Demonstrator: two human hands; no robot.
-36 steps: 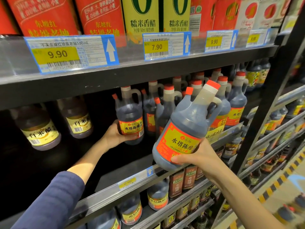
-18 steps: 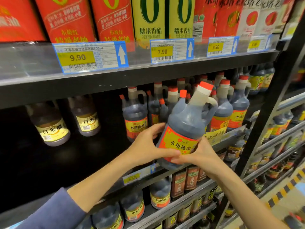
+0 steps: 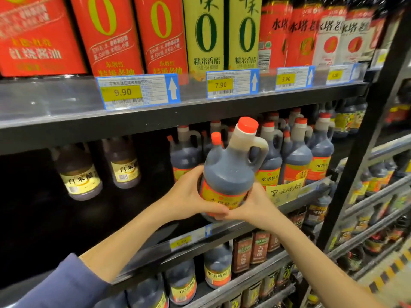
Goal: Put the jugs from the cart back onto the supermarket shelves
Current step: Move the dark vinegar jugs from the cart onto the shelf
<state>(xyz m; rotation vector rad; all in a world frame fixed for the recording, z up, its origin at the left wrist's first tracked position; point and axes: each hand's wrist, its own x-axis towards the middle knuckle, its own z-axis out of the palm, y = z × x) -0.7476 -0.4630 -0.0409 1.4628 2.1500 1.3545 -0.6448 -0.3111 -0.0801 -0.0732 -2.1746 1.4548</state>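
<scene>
Head view: both hands are gripping one jug (image 3: 231, 172) around its lower body. The left hand (image 3: 189, 196) is wrapping the jug's left side, with its thumb lying across the bottom of the orange label. The right hand (image 3: 253, 207) is cupping the right side and the base, and its thumb is meeting the left thumb at the front. The jug is standing nearly upright between the palms, leaning a little to the right, with its red cap (image 3: 248, 125) on top and its handle facing right. Its base is hanging just over the front lip of the shelf (image 3: 222, 232); I cannot tell whether it is touching.

Right behind the grip, a row of like jugs (image 3: 295, 156) is filling the shelf, reaching off to the right. A yellow handwritten note (image 3: 283, 191) is sticking up from the lip just beside the right hand. Well to the left of the grip, two bottles (image 3: 77, 174) with pale labels are standing at the back. Above the grip, cartons (image 3: 106, 34) are lining the upper board over blue price tags (image 3: 138, 91). Below the grip, more jugs (image 3: 218, 270) are sitting on the next level. A blue sleeve (image 3: 62, 285) is covering the left forearm.
</scene>
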